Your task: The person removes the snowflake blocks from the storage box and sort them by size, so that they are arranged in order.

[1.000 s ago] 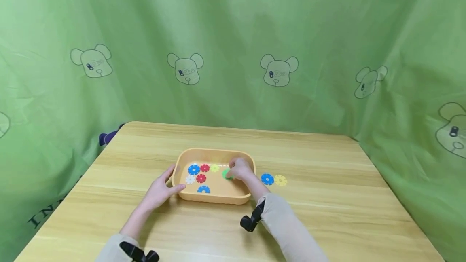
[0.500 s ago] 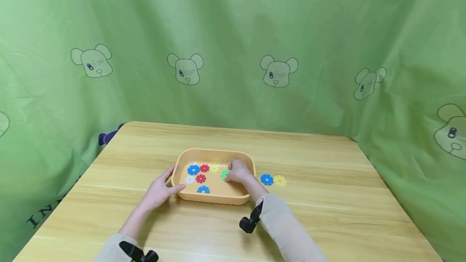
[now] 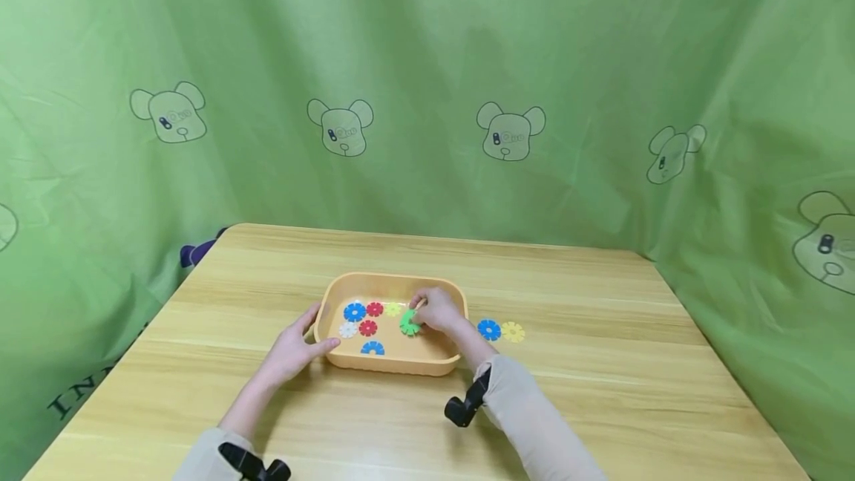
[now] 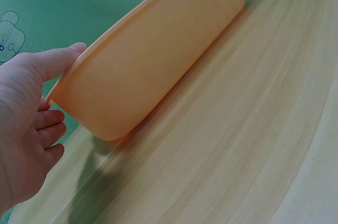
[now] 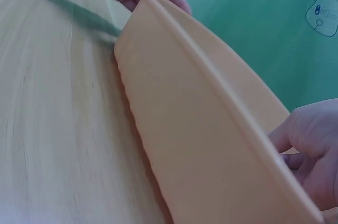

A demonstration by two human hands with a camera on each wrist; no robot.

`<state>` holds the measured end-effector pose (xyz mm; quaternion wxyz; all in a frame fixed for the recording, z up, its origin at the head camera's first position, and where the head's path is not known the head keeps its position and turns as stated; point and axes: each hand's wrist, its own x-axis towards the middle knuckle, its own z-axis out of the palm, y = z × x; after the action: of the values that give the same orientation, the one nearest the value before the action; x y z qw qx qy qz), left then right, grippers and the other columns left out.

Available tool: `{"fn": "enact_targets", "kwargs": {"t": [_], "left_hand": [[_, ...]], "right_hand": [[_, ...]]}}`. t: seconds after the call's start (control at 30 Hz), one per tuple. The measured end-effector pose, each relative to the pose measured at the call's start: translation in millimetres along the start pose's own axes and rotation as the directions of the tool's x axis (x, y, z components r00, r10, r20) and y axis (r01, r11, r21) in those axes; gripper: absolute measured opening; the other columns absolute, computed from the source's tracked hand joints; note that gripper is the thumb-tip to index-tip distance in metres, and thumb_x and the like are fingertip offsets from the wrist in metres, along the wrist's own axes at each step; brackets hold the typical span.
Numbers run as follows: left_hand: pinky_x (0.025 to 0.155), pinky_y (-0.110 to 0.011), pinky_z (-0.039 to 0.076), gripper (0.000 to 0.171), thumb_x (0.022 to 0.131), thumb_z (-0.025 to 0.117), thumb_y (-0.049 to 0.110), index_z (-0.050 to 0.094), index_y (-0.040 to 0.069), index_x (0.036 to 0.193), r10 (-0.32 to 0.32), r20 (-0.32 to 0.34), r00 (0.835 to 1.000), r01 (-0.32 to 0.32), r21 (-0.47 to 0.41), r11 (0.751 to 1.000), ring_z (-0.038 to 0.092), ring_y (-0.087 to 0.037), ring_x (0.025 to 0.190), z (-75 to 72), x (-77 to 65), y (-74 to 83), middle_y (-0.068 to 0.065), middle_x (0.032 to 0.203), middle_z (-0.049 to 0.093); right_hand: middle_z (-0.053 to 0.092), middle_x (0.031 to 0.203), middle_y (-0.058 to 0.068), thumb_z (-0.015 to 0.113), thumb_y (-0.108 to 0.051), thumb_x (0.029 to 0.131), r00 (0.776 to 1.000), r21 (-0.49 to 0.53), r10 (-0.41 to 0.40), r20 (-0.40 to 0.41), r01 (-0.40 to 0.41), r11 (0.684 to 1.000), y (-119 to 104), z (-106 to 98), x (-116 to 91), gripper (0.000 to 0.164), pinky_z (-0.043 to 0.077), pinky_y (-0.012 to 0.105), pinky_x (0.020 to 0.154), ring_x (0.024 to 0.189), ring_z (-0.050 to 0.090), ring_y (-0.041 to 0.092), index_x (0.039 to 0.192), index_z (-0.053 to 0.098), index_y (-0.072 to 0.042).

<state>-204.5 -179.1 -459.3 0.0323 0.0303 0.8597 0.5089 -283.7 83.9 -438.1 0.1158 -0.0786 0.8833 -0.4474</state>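
Note:
A shallow orange plastic bin [image 3: 384, 366] stands on the table. My left hand [image 3: 294, 347] holds its left end, thumb over the rim and fingers outside the wall, as the left wrist view shows. My right hand [image 3: 437, 312] reaches inside at the right and pinches a green notched snowflake disc [image 3: 409, 328]; the fingers cover part of it. To its left lie blue discs [image 3: 355, 312], red discs [image 3: 368, 328], a white disc [image 3: 348, 329] and a yellow disc [image 3: 392, 309]. In the right wrist view, the bin's wall hides the fingertips of the right hand [image 5: 314, 145].
On the wooden table [image 3: 601, 362], just right of the bin, lie a blue disc [image 3: 489, 329] and a yellow disc [image 3: 513, 332]. A green curtain [image 3: 427, 191] with printed bear heads hangs behind the table and along its sides.
The green disc has shifted slightly left inside the bin, and more of it shows. My right hand's fingers have moved a little left with it. The left hand has kept its place.

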Motion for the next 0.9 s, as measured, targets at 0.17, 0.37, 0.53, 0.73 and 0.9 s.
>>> {"fn": "enact_targets", "kwargs": {"t": [0.17,0.37,0.53,0.73,0.9], "left_hand": [[0.107,-0.058,0.016,0.087,0.082,0.069,0.036,0.022,0.002,0.146,-0.003,0.001,1.0,0.003,-0.003,1.0,0.016,-0.04,0.136,0.1,0.3,0.1,-0.021,0.149,0.023],[0.107,-0.058,0.016,0.088,0.082,0.07,0.037,0.022,0.002,0.146,0.004,0.0,1.0,-0.004,-0.001,1.0,0.016,-0.04,0.136,0.1,1.5,-0.9,-0.021,0.149,0.023],[0.107,-0.057,0.016,0.089,0.081,0.071,0.037,0.022,0.001,0.146,0.009,-0.002,1.0,-0.009,-0.001,1.0,0.017,-0.04,0.136,1.3,1.5,-3.2,-0.021,0.149,0.023],[0.107,-0.057,0.017,0.088,0.081,0.071,0.036,0.022,0.001,0.146,0.004,-0.004,1.0,-0.004,-0.009,1.0,0.016,-0.04,0.136,1.9,-0.1,-2.9,-0.021,0.149,0.022],[0.107,-0.057,0.017,0.088,0.081,0.07,0.036,0.022,0.001,0.146,0.003,-0.007,1.0,-0.003,-0.009,1.0,0.016,-0.041,0.136,1.1,-0.8,-1.1,-0.021,0.149,0.022]], "right_hand": [[0.055,0.071,0.009,0.065,0.011,0.075,1.0,0.1,-0.003,0.017,0.001,0.995,-7,-7,-4,0.018,0.056,0.035,0.058,0.055,0.058,0.02,0.092,0.063,0.005],[0.057,0.077,0.012,0.062,0.012,0.076,0.999,0.218,-0.002,0.044,-0.008,0.976,-16,-21,-13,0.021,0.057,0.04,0.067,0.061,0.059,0.022,0.096,0.063,0.007],[0.056,0.08,0.011,0.063,0.011,0.078,0.999,0.281,0.001,0.041,-0.013,0.96,-12,-32,-16,0.023,0.057,0.036,0.068,0.062,0.058,0.018,0.101,0.063,0.006],[0.056,0.082,0.01,0.063,0.009,0.079,1.0,0.32,0.005,0.03,-0.014,0.947,-4,-50,-20,0.027,0.057,0.036,0.07,0.065,0.059,0.017,0.106,0.062,0.008],[0.057,0.084,0.01,0.063,0.008,0.08,1.0,0.344,0.01,-0.002,-0.008,0.939,7,-70,-24,0.03,0.057,0.032,0.067,0.066,0.06,0.016,0.109,0.06,0.008]]}}
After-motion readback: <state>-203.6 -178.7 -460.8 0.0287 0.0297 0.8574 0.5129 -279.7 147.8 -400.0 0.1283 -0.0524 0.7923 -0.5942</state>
